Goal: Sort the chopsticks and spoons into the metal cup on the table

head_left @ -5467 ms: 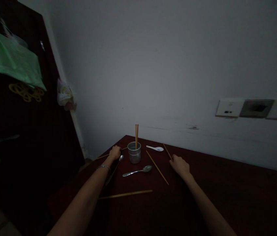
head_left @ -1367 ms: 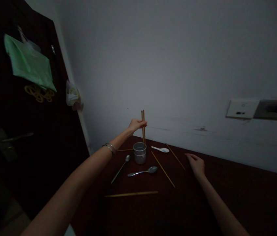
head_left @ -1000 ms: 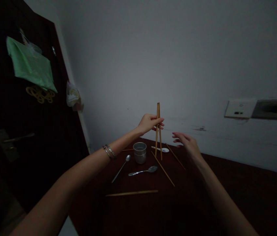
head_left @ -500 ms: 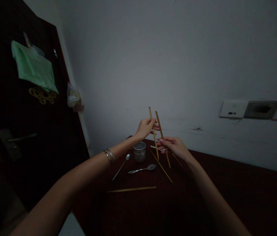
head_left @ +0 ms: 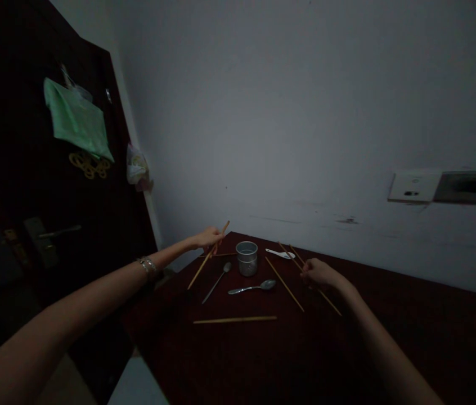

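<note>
Both hands are pinching: the left hand (head_left: 211, 238) has its fingertips closed on a tilted chopstick (head_left: 198, 275), and the right hand (head_left: 317, 272) grips a slanted chopstick (head_left: 329, 303) between thumb and fingers. Whether either tip touches the dark red table (head_left: 238, 360), I cannot tell.

Take the ridged metal cup (head_left: 247, 260) as the clock's centre, twelve towards the wall (head_left: 263, 112). It stands upright, with the left hand near ten o'clock and the right hand between three and four, farther out. A flat chopstick (head_left: 225, 255) lies at nine, partly hidden behind the left hand. At eight is a long-handled metal teaspoon (head_left: 216, 284); at six, a metal spoon (head_left: 252, 288), with a crosswise chopstick (head_left: 235, 320) beyond it, closer to the wearer. A diagonal chopstick (head_left: 284, 284) lies at four. At three rests a white ceramic soup spoon (head_left: 280, 254), then a half-hidden chopstick (head_left: 295, 252) running behind the right hand. Bracelets (head_left: 147, 264) circle the left wrist.
</note>
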Available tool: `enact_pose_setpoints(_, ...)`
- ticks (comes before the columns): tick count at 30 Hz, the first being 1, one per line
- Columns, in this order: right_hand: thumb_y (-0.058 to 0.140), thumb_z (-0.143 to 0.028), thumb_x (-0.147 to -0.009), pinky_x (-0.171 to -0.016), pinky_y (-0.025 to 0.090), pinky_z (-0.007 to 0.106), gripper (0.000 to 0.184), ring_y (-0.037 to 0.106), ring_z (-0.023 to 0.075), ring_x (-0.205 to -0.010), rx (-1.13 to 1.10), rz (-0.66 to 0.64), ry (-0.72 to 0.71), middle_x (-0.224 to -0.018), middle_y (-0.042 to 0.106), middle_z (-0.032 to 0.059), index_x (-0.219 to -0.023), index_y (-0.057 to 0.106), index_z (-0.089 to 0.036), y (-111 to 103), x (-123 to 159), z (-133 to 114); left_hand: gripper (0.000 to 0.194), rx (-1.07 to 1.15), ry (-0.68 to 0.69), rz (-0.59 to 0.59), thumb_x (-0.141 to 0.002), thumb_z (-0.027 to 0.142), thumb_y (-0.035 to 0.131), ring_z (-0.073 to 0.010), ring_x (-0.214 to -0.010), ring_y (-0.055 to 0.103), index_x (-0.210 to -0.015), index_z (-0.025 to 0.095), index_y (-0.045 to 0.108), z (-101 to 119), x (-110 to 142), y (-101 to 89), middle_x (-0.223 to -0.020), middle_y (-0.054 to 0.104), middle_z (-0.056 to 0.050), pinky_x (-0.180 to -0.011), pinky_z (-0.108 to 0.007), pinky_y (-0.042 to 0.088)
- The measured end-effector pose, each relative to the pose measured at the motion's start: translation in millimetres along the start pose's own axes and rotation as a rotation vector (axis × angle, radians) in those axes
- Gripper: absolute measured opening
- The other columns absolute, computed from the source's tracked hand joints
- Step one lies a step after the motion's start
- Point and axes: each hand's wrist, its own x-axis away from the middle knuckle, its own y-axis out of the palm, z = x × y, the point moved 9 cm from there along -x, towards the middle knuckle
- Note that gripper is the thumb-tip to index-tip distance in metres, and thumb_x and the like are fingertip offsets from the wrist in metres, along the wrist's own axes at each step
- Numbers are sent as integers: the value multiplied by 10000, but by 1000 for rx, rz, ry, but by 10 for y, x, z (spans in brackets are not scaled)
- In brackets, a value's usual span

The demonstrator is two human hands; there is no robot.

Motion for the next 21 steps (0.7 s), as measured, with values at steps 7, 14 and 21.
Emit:
enact_pose_setpoints(7, 552, -122, -655, -431, 406, 216, 26, 585, 149, -563, 150, 14, 13, -692, 636, 69, -672, 552, -141, 88, -37, 153, 272, -596, -106, -243, -809, 268, 417, -137, -438, 536, -727, 105, 619, -793, 155, 221, -585, 631, -69, -491, -271, 457)
enact_pose_setpoints(14, 579, -61, -612, -555, 404, 217, 78, 603, 160, -684, 305, 9, -114, -688, 649, 65, -634, 601, -133, 98, -111, 135, 267, -1045, 47, -287, -737, 272, 503, -203, -608, 604, -853, 122, 690, -893, 317, 577, -789, 674, -138, -579, -303, 468)
enact_pose_setpoints(21, 605, -97, -616, -563, 393, 202, 114, 582, 145, -694, 343, 5, -270, -758, 640, 52, -721, 631, -133, 210, -191, 127, 317, -1091, 105, -227, -752, 331, 481, -233, -693, 626, -884, 132, 689, -813, 272, 760, -845, 669, -165, -638, -315, 471)
